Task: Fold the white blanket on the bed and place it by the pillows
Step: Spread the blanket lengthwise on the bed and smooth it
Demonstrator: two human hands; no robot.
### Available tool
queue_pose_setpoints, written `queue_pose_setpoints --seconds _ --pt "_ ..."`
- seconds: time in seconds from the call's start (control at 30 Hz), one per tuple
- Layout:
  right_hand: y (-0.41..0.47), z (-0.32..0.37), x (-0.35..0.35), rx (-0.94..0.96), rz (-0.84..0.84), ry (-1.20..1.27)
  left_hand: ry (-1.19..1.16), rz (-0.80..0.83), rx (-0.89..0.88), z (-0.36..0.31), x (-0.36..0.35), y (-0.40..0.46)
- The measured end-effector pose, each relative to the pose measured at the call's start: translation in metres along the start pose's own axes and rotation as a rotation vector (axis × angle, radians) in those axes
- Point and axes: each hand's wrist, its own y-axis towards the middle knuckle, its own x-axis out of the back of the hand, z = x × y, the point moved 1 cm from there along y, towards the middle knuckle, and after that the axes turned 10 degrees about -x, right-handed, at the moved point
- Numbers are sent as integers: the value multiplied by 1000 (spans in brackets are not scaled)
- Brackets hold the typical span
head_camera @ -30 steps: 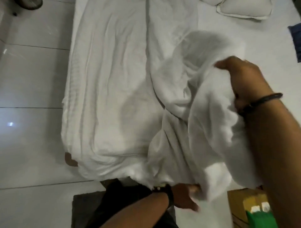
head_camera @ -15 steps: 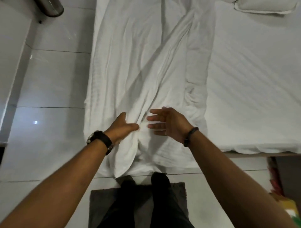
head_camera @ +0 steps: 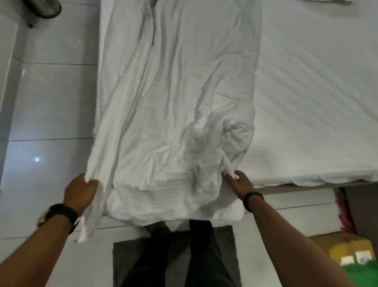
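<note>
White blanket (head_camera: 173,106) lies as one long wrinkled strip down the left side of the bed (head_camera: 317,102), running from the near edge up past the top of frame; near end bunched and overhanging the foot of the mattress. Left hand (head_camera: 80,190) grips the near-left corner, fingers curled round the fabric, a flap hanging below the fist. Right hand (head_camera: 239,182) pinches a small twist of cloth at the near-right corner, fingers lying flat along the blanket edge. Blanket's left edge runs along the bed's left side, over the floor (head_camera: 51,102); its right edge is a thick rolled fold, with bare striped sheet stretching wide to the right. Pillow (head_camera: 327,1) edge barely visible at top right, well apart from the hands. Person's dark-trousered legs (head_camera: 184,256) stand on a grey mat (head_camera: 227,245) right at the bed foot. Yellow-green box (head_camera: 347,254) lower right on the floor, metal cylinder (head_camera: 45,8) top left; watch (head_camera: 57,215) on left wrist, dark band (head_camera: 252,197) on right
</note>
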Motion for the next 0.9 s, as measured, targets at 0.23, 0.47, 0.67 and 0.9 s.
queue_pose_setpoints --seconds 0.23,0.47,0.67,0.9 --pt "-23 -7 20 157 -419 -65 -109 -213 50 -4 -33 -2" --pt "-23 -77 37 -199 -184 78 74 113 127 9 -64 -11" --pt "9 0 50 -89 -240 381 -16 -88 -74 -28 -64 -1" --pt "43 30 56 -115 -242 346 292 -200 -83 -35 -44 38"
